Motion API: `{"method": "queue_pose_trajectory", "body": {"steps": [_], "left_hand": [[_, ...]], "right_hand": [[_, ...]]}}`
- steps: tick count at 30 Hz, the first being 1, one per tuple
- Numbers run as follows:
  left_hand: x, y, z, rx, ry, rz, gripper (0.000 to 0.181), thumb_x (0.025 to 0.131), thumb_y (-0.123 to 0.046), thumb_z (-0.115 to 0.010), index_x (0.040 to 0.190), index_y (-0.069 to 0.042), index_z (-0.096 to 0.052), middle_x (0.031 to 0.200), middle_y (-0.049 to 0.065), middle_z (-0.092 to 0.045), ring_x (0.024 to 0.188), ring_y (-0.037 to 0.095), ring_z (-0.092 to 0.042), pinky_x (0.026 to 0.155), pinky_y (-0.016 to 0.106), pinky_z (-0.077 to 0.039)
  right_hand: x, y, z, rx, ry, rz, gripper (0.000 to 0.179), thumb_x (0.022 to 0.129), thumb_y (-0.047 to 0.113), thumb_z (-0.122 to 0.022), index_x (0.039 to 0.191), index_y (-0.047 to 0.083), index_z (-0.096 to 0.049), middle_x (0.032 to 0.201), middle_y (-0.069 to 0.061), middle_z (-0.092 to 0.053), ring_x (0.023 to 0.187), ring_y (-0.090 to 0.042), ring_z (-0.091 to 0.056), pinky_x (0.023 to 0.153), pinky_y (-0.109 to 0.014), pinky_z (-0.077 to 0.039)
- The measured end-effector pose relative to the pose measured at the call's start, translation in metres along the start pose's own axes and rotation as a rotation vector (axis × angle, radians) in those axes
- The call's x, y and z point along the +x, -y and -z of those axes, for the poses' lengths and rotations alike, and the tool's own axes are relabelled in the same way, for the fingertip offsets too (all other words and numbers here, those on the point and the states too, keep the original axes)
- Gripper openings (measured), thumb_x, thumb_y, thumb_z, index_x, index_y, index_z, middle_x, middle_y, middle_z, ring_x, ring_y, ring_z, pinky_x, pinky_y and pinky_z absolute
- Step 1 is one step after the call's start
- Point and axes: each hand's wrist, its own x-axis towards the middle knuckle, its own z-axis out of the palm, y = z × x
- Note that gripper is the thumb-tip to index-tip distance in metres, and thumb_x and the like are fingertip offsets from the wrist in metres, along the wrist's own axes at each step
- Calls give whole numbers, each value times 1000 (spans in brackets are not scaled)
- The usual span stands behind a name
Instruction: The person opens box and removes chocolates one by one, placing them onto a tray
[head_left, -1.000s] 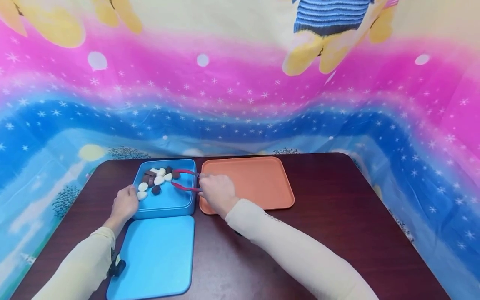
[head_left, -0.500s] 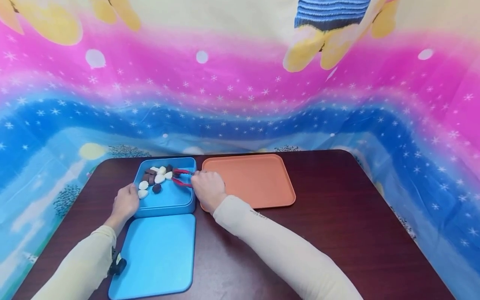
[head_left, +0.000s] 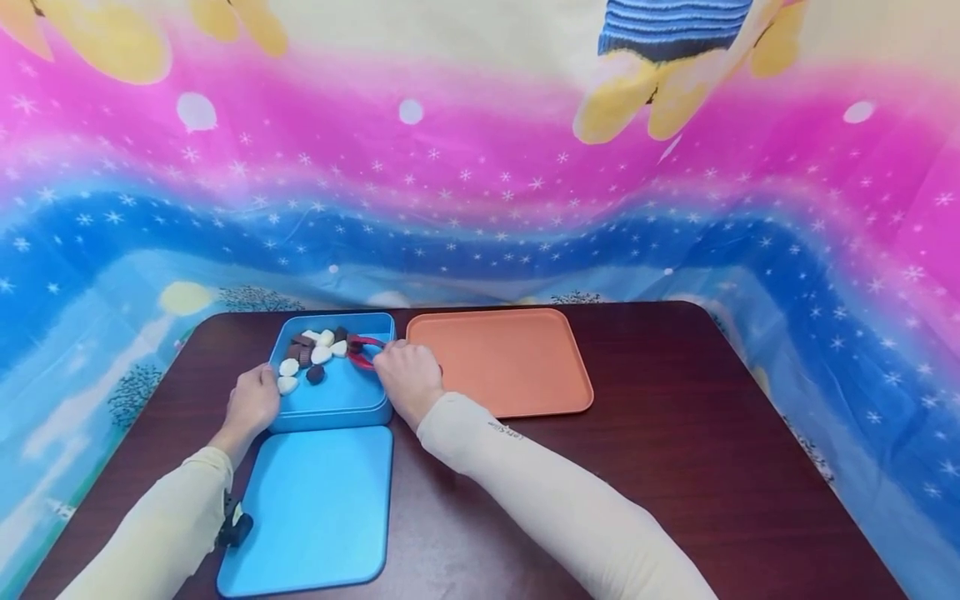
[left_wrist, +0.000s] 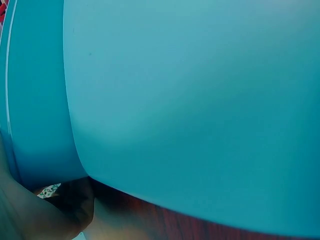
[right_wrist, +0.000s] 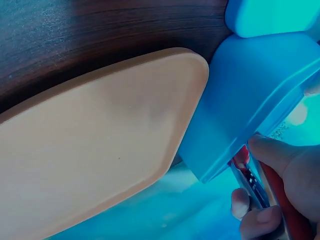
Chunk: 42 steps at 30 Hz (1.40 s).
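My left hand grips the left wall of a blue box, its thumb by the rim. Inside the box lie several white and dark brown chocolates, mostly at the left and back. My right hand holds red tongs over the box's right rim. The tong tips stand at a brown chocolate near the back right of the box. In the right wrist view, thumb and fingers wrap the handles of the tongs; the box wall hides the tips there.
An orange tray lies right of the box on the dark wooden table. The blue lid lies flat in front of the box, below the left forearm's wrist camera. A patterned cloth hangs behind the table.
My right hand has moved left toward the box, and the tong arms have drawn closer together around the brown chocolate. My left hand has stayed on the box.
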Motion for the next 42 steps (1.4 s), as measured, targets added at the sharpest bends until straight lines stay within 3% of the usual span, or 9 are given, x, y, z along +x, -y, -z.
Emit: {"method": "queue_pose_trajectory", "body": {"steps": [10, 15, 21, 25, 30, 35, 42], "left_hand": [[-3, 2, -1, 5, 5, 13, 49, 111, -35, -12, 89, -3, -43, 75, 9, -36, 68, 24, -42, 67, 36, -34], [-5, 6, -2, 11, 6, 11, 49, 111, -35, -12, 89, -3, -43, 74, 8, -36, 67, 23, -42, 65, 35, -34], [-5, 8, -2, 18, 7, 5, 49, 111, -34, -12, 88, -3, -43, 74, 8, -35, 66, 23, -41, 65, 35, -34], [-7, 7, -1, 17, 2, 4, 49, 111, -34, -12, 89, -3, -42, 74, 8, -35, 66, 24, -41, 66, 35, -34], [-5, 4, -2, 10, -1, 0, 49, 111, -34, -12, 90, -3, -43, 75, 8, -35, 68, 24, -42, 67, 36, -34], [-4, 2, -3, 13, 2, -8, 48, 111, -34, -12, 89, -3, -43, 75, 8, -35, 68, 24, -42, 67, 36, -34], [-2, -1, 0, 23, -15, -34, 46, 111, -31, -13, 90, -3, -43, 75, 9, -35, 67, 25, -42, 67, 36, -34]], "right_hand": [[-4, -12, -6, 77, 25, 38, 30, 85, 36, -81, 110, 21, -74, 97, 4, -73, 75, -11, -67, 64, -26, -58], [-10, -20, -11, 202, 11, -12, 28, 94, 42, -71, 107, 18, -74, 93, 4, -74, 73, -11, -68, 68, -28, -59], [-19, -32, -14, 374, 18, -74, 29, 94, 46, -70, 103, 18, -73, 81, 3, -70, 65, -11, -61, 63, -27, -57], [-28, -40, -15, 449, 3, -126, 35, 92, 50, -70, 110, 19, -73, 83, 2, -72, 65, -11, -61, 60, -28, -55], [-40, -52, -12, 518, -16, -172, 44, 91, 51, -71, 124, 22, -69, 95, 1, -76, 74, -13, -67, 67, -31, -57], [-53, -69, -10, 691, -29, -209, 46, 91, 49, -71, 131, 26, -67, 88, 3, -74, 72, -14, -62, 64, -32, -50], [-68, -100, -11, 937, 25, -270, 43, 90, 48, -74, 124, 21, -72, 78, 5, -65, 63, -13, -53, 57, -29, -40]]}}
